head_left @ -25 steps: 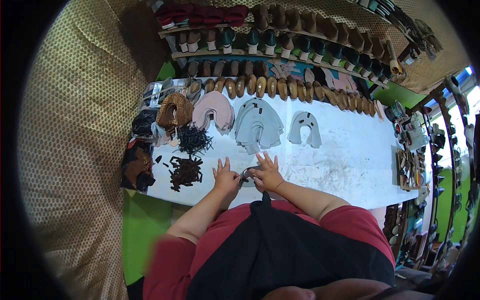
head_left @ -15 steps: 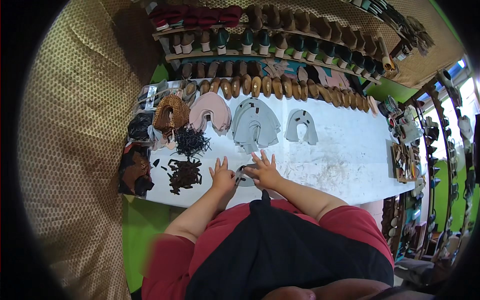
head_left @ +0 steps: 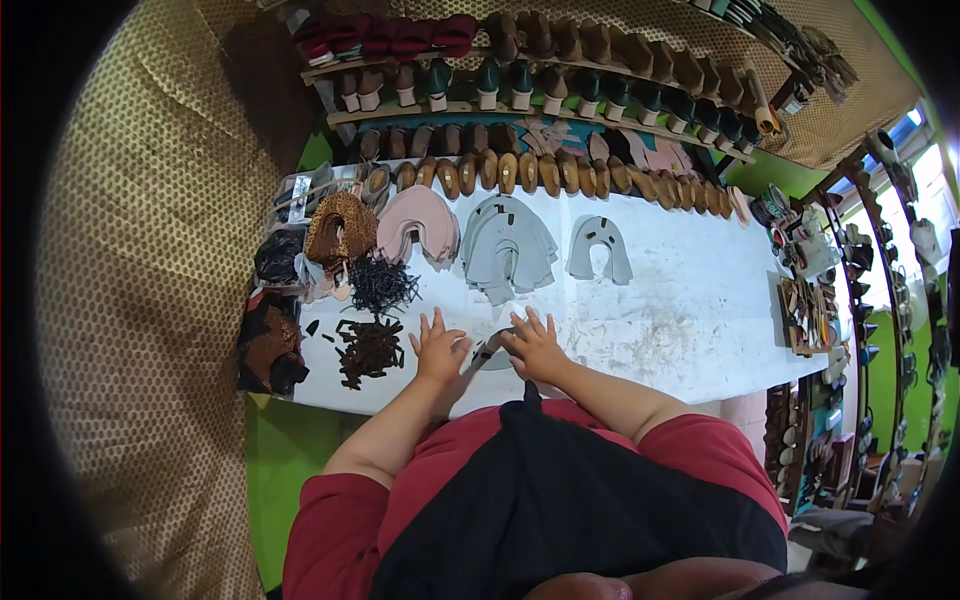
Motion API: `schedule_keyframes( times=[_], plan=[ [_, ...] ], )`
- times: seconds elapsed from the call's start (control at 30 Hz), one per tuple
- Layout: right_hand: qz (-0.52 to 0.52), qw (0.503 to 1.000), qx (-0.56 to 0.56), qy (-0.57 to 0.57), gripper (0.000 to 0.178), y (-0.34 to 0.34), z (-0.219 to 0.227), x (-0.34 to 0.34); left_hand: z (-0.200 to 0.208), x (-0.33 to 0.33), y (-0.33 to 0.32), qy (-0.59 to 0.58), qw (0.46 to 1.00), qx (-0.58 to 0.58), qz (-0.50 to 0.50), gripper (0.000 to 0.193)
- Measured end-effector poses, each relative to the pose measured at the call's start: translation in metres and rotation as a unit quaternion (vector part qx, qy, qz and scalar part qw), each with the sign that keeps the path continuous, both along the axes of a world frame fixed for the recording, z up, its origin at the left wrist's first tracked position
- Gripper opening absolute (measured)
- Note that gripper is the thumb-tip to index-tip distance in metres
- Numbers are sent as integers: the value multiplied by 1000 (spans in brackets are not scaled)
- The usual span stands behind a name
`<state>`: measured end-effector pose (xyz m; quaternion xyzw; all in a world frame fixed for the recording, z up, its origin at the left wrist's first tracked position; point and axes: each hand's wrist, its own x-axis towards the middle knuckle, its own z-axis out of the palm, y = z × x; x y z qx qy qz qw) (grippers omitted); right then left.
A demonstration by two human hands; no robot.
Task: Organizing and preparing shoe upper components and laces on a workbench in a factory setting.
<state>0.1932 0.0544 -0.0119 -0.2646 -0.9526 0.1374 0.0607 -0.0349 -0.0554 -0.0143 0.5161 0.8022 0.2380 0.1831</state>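
A grey curved shoe-upper piece (head_left: 488, 352) with dark patches on it is between my hands at the near table edge. My right hand (head_left: 538, 352) has its thumb side at the piece's right edge and seems to pinch it; the other fingers are spread. Left of the piece, my left hand (head_left: 438, 352) is open with its fingers stretched out, apparently apart from it. Just ahead lies a fanned stack of grey shoe-upper pieces (head_left: 490, 235). A smaller grey stack (head_left: 600, 250) with dark patches is to its right.
Dark brown strips (head_left: 365, 352) and black strips (head_left: 382, 285) lie in heaps on the left. Behind them are pink pieces (head_left: 408, 215) and leopard-patterned pieces (head_left: 340, 228). Rows of shoe lasts (head_left: 508, 172) line the white table's (head_left: 690, 300) back; a tool box (head_left: 808, 315) is far right.
My left hand has moved slightly left, away from the grey piece, with its thumb spreading out. The piece looks more tilted up beside my right hand, which has stayed nearly in place.
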Motion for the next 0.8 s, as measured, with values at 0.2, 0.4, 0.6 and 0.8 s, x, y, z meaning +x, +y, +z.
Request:
schedule_keyframes(
  times=[0.2, 0.4, 0.6, 0.8],
  plan=[
    [-23, 999, 24, -17, 74, 11, 14, -6, 39, 13, 12, 88, 994, 6, -59, 27],
    [-62, 997, 18, -36, 77, 16, 23, -10, 27, 2, 21, 54, 988, -123, 73, 19],
    [-64, 993, -13, -97, 74, 9, 21, 11, 14, 0, 13, 121, 981, -101, 115, 55],
    [-45, 996, -12, -76, 63, 7, 12, 34, 17, 25, 9, 222, 972, -32, -65, 73]
  ],
)
